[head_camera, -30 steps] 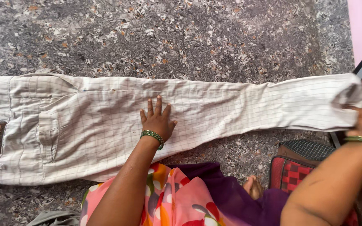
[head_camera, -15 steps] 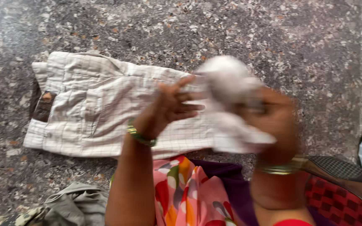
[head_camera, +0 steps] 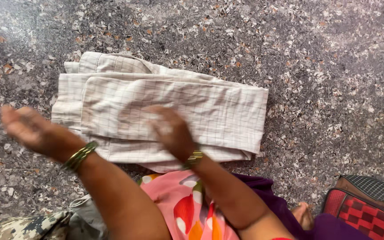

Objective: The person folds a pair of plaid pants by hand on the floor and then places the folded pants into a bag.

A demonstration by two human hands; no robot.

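Checked cream trousers (head_camera: 174,111) folded, blurred hands, left (head_camera: 25,126) open, right (head_camera: 170,131) flat on them

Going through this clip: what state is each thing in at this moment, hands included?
White checked cotton trousers: folded in half, lying flat on the speckled stone floor.
Left hand: open, palm empty, lifted off the cloth, blurred.
Right hand: open, flat over the folded trousers, blurred.
Red and black checked bag: lying at the lower right, partly out of view.
Camouflage-patterned cloth: crumpled at the lower left.
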